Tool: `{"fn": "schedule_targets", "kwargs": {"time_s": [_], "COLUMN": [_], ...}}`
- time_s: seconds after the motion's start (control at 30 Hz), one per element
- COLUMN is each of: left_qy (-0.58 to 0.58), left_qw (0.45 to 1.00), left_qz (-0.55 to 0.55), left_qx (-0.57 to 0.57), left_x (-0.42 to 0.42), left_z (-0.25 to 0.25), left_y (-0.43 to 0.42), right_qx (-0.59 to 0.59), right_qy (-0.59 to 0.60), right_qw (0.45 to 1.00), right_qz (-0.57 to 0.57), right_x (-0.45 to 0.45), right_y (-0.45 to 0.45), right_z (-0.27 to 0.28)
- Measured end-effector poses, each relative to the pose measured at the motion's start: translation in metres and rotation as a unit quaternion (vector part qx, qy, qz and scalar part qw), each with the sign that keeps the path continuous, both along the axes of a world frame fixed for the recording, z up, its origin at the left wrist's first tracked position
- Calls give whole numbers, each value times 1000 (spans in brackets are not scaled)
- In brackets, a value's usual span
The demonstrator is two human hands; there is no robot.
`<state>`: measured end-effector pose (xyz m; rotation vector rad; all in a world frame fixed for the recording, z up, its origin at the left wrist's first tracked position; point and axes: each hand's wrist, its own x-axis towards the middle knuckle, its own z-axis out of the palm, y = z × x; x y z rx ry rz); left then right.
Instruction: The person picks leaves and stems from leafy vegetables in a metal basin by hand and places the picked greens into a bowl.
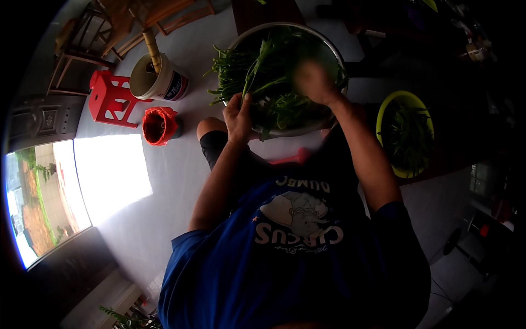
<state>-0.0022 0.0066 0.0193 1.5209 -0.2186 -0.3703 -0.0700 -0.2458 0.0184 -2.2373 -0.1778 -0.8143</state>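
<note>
A wide metal basin (338,52) full of long-stemmed leafy greens (233,71) sits in front of my knees. My left hand (238,118) is at the basin's near left rim, thumb and fingers pinched on a green stem (253,71) that rises up and to the right across the pile. My right hand (315,82) is over the right half of the basin, above the leaves. It is smeared, so its fingers and anything in them cannot be made out.
A yellow-green basin (382,112) of greens stands at right on a dark surface. To the left are a white bucket (143,82) with a bamboo stick (152,50), a red plastic stool (112,98) and a small bin with a red bag (159,125). Wooden chairs (118,24) stand behind.
</note>
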Motion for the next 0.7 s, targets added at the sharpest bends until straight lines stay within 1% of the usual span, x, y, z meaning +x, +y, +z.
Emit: {"fn": "schedule_targets", "kwargs": {"time_s": [0.03, 0.07, 0.13, 0.17, 0.2, 0.27, 0.33, 0.37, 0.43, 0.47, 0.5, 0.53, 0.6, 0.63, 0.7], "left_qy": [-6, -11, -32, -46, -61, -79, -99, -113, -138, -145, -153, -161, -164, -166, -179], "left_qw": [1000, 999, 998, 997, 996, 994, 992, 988, 978, 978, 977, 976, 976, 976, 973], "left_qz": [-4, -8, -11, -12, -15, -10, -11, -15, -17, -14, -13, -15, -16, -13, -15], "left_qx": [15, 32, 52, 57, 62, 68, 82, 105, 155, 152, 149, 145, 141, 139, 148], "left_x": [-2, -5, -7, -7, -7, -9, -10, -9, -10, -10, -10, -9, -10, -10, -11], "left_z": [4, 9, 10, 6, 3, 9, 13, 16, 22, 21, 18, 16, 16, 17, 19], "left_y": [-1, -2, -4, -4, -5, -7, -7, -6, -3, -2, -3, -4, -5, -5, -4], "right_qx": [40, 137, 154, 75, 14, -106, -177, -111, -97, -90, -80, -112, -141, -191, -229], "right_qy": [15, 52, 110, 132, 105, 47, -60, -51, -18, 0, 37, 40, 28, 44, 56], "right_qw": [999, 989, 980, 984, 988, 982, 962, 977, 981, 982, 986, 986, 986, 978, 971], "right_qz": [-12, -25, -64, -92, -108, -152, -200, -177, -170, -167, -138, -119, -86, -76, -45], "right_x": [1, 3, 9, 12, 13, 14, 12, 7, -1, -3, -4, -3, -8, -6, -4], "right_y": [-1, 0, -4, -9, -15, -25, -25, -22, -11, -7, -4, 6, 30, 32, 41], "right_z": [-5, -10, -23, -28, -35, -49, -31, -17, 11, 17, 17, 34, 50, 45, 43]}}
